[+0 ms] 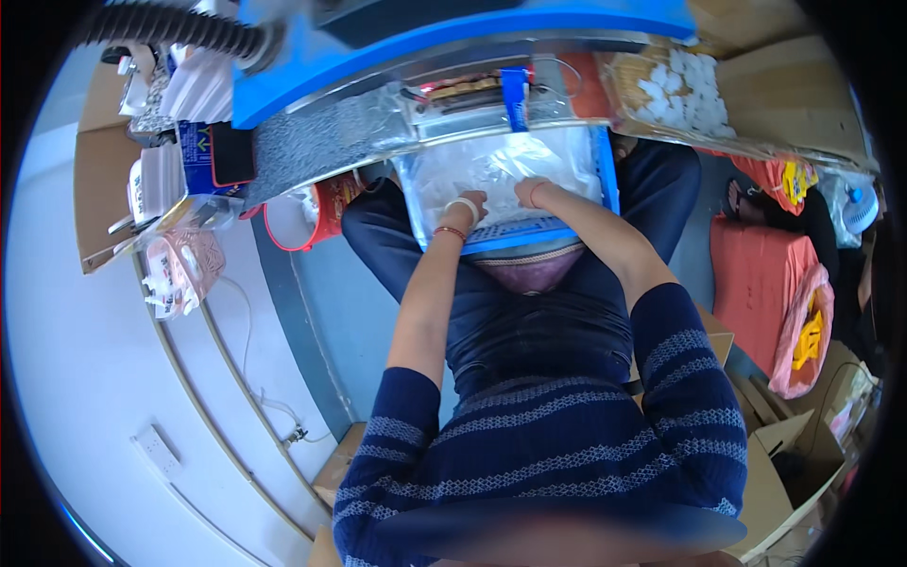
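A blue basket (609, 175) sits across my lap, with clear plastic film or bags (510, 161) heaped inside it. My left hand (471, 202), with a pale bangle and a reddish band at its wrist, is over the basket's near left part. Its fingers are curled in against the plastic. My right hand (533, 193) is a little further right over the same plastic, its fingers drawn together. A thin red band circles that wrist. Whatever lies between the fingers of either hand is too small to make out.
Beyond the basket stands a blue machine (453, 47) on a grey bench. At its right, a box holds white pieces (685, 90). A phone (232, 156) and stacked white packs lie left. A red bucket (293, 222) is below the bench; a wrapped red stack (756, 274) stands right.
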A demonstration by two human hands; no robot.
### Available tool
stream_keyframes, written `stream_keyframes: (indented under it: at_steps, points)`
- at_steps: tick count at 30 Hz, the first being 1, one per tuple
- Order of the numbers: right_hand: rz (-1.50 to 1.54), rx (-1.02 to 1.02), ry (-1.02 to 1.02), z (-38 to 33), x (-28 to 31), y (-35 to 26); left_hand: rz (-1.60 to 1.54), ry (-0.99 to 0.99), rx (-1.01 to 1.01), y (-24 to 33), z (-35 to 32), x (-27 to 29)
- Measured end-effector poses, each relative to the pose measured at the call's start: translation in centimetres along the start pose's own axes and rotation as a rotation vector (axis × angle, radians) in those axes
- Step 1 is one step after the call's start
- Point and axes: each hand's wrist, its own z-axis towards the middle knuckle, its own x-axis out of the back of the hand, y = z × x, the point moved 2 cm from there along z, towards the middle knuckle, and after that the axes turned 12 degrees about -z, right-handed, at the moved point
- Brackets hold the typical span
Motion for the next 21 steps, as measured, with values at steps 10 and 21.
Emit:
stream_keyframes:
  at_steps: [10,21]
  points:
    - [-0.091,0.027,0.052,2.1,-2.7,3.5,-0.065,-0.039,-0.022,1.4,-0.4,1.0]
    - [0.850,-0.069,0.498,-3.7,0.1,3.8,-0.039,0.031,0.052,-0.3,2.5,-0.6]
